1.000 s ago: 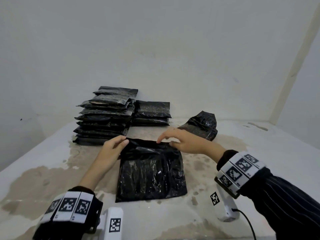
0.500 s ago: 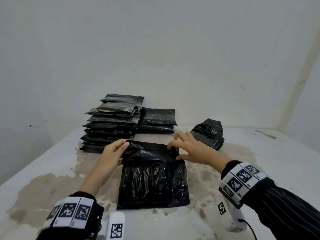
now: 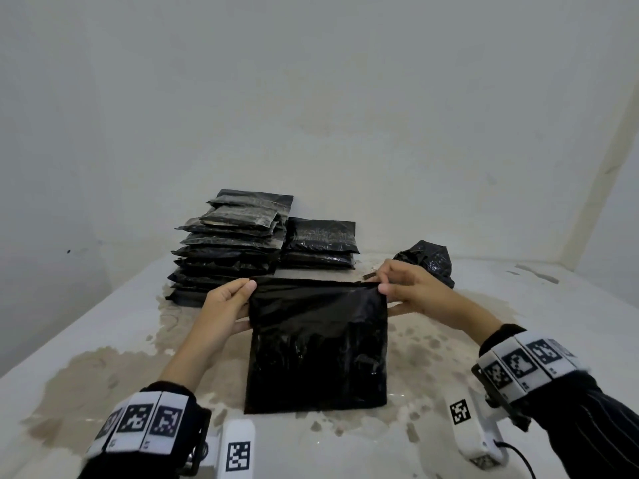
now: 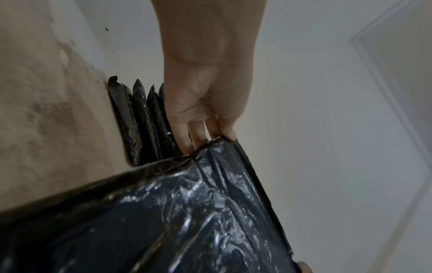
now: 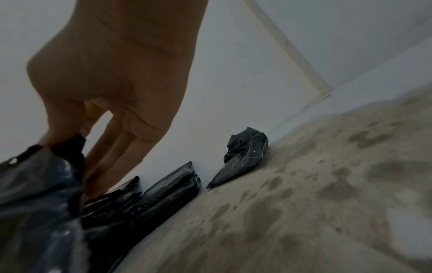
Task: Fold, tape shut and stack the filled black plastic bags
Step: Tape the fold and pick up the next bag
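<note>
I am pinching the top corners of the flat, glossy black plastic bag (image 3: 316, 344): my left hand (image 3: 224, 307) gripping the 9 o'clock corner, my right hand (image 3: 411, 292) the 3 o'clock one. The bag is lying on the stained white table (image 3: 518, 305), its top edge lifted. Judgement: thin film, soft, slippery, light; corners are the best hold. At 12 o'clock are sitting the stacked flat black bags (image 3: 228, 247).

Bare packing corner: plain white walls (image 3: 311, 98), stained white tabletop (image 3: 103, 340), stacked black bags (image 3: 228, 243).
</note>
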